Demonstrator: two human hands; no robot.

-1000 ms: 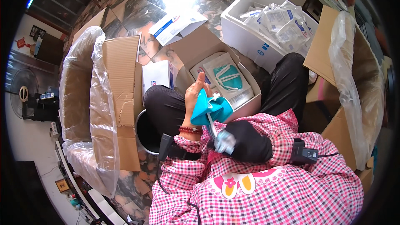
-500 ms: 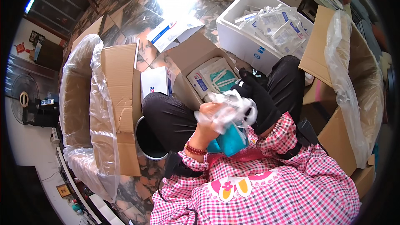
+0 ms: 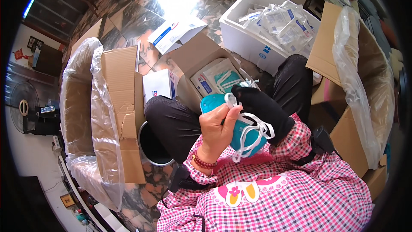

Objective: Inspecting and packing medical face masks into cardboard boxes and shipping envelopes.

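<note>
My bare left hand [image 3: 216, 129], a red bead bracelet at its wrist, is closed in a pinch on white elastic straps [image 3: 231, 99]. My right hand [image 3: 262, 108], in a black glove, is closed near the same straps; its fingertips are partly hidden. Teal face masks are bunched around my hands: one teal part [image 3: 211, 101] shows beyond my left hand, and a teal mask [image 3: 252, 142] with looped white straps hangs below my right. Just beyond, an open brown carton [image 3: 193, 55] holds flat packets [image 3: 205, 83] and another teal mask [image 3: 227, 80].
A white foam box [image 3: 240, 38] with several clear packets stands at far right. Plastic-lined cartons flank me, one left [image 3: 122, 90] and one right [image 3: 365, 81]. A white box [image 3: 157, 87], an unfolded white carton [image 3: 176, 32] and a dark bin [image 3: 155, 146] are at left.
The straps, blurred before, now show clearly between my hands. A teal mask part has come up beyond my left hand, and the looped straps hang lower right.
</note>
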